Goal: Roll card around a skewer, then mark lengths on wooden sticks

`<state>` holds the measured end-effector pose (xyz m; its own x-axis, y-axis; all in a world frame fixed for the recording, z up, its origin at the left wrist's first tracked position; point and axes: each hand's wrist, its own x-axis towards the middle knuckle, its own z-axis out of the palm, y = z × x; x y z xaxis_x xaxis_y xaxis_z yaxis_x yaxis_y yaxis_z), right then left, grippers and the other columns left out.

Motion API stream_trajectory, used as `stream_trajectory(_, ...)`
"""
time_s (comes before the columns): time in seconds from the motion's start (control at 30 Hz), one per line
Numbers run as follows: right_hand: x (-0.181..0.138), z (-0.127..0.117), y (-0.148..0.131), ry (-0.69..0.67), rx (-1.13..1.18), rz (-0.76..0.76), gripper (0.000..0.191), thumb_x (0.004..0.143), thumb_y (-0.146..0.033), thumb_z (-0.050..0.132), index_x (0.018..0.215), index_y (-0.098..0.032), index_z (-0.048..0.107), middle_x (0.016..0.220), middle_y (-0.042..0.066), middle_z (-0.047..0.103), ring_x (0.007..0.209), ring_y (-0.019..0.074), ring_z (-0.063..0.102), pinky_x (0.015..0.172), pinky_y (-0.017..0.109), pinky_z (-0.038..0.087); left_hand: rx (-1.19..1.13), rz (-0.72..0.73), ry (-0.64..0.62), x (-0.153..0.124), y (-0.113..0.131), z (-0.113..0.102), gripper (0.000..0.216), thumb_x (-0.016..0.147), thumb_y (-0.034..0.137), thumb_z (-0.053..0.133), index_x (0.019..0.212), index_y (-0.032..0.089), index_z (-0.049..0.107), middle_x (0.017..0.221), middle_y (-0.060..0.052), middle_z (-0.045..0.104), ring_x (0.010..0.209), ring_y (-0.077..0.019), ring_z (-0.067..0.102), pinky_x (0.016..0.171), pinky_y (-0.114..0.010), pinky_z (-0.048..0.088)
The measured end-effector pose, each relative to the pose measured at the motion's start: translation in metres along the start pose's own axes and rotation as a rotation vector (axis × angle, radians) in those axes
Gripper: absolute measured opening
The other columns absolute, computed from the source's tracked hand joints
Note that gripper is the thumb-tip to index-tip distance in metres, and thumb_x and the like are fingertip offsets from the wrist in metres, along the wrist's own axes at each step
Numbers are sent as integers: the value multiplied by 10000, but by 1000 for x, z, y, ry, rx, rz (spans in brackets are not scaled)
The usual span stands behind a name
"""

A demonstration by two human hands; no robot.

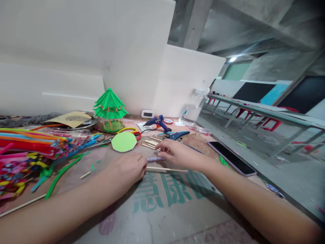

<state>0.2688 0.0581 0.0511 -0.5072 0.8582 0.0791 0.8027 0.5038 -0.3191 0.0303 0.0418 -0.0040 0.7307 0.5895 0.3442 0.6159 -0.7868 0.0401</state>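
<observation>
My left hand (133,166) is closed at the near end of a thin wooden stick (169,169), which points right, low over the table. Its fingertips are partly hidden. My right hand (172,152) hovers beside a small pile of wooden sticks (150,143), fingers loosely curved with thumb and forefinger apart. A purple pen (154,159) lies just under its thumb. Behind my left hand is a light green many-sided disc (124,141), overlapping scissors with yellow and red handles (128,129). A small green tiered-roof pavilion (110,112) stands upright farther back.
Bundles of colourful pipe cleaners (30,144) cover the left side. At the back are a blue glue gun (158,122), blue pliers (179,135), a white digital clock (147,114) and a clear water bottle (193,110). A phone (231,157) lies by the right table edge.
</observation>
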Motion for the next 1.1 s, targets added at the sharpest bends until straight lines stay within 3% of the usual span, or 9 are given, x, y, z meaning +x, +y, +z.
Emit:
stream_trajectory(0.3,-19,-24,-9,153,-119,-143,359,1004,-434,486,1153,-246,754,1137,74,777,1018,268,718,874,380,549,128,-223,-48,0,15,-42,195,988,235,464,980,208,657,780,-54,694,676,-197,648,655,-305,481)
stream_trajectory(0.4,-10,-26,-15,268,-85,-104,394,1015,-450,451,1164,-222,736,1166,90,761,1039,270,704,880,402,540,212,-380,-89,3,-15,-73,368,1009,435,454,831,214,689,731,-60,712,658,-214,674,614,-306,464)
stream_trajectory(0.5,-1,-28,-17,288,-40,-69,380,1005,-463,468,1123,-225,740,1121,82,764,988,262,706,827,391,540,333,-543,-75,3,-63,-91,430,1020,451,423,936,146,714,934,-159,747,931,-315,718,780,-378,515)
stream_trajectory(0.57,1,-25,-22,241,-36,-72,359,999,-439,469,1076,-220,743,1067,76,773,925,250,714,774,369,545,370,-609,-138,2,-95,-88,378,1007,408,496,999,99,714,1010,-185,736,1023,-327,702,884,-427,529)
stream_trajectory(0.63,1,-20,-32,194,-44,-99,337,991,-405,471,1044,-210,741,1038,78,778,889,239,721,739,348,549,362,-620,-236,0,-118,-76,333,972,409,614,1159,138,662,1166,-107,692,1059,-240,671,940,-458,552)
stream_trajectory(0.73,-4,-14,-47,166,-51,-143,298,981,-357,490,1041,-199,735,1028,80,780,879,221,727,739,321,553,337,-636,-324,-2,-137,-56,383,965,384,640,1278,167,604,1279,-102,633,1092,-235,651,922,-462,578)
stream_trajectory(0.87,-9,-9,-50,159,-17,-156,261,981,-315,511,1057,-189,726,1011,73,777,877,200,721,750,295,538,340,-690,-301,-1,-134,-52,356,967,385,633,1236,152,628,1232,-108,657,1073,-242,661,917,-456,574)
stream_trajectory(1.0,-5,-3,-34,189,33,-109,260,992,-325,496,999,-186,716,967,65,768,848,195,698,715,290,500,368,-691,-111,1,-114,-76,338,997,324,483,1095,100,717,1073,-203,724,1107,-363,659,949,-486,493)
stream_trajectory(1.1,-1,5,-23,182,70,-86,275,999,-340,484,947,-188,707,930,64,757,832,199,682,711,297,480,328,-652,-10,0,-105,-93,399,990,399,452,1132,144,724,1072,-181,746,1093,-363,665,942,-458,471)
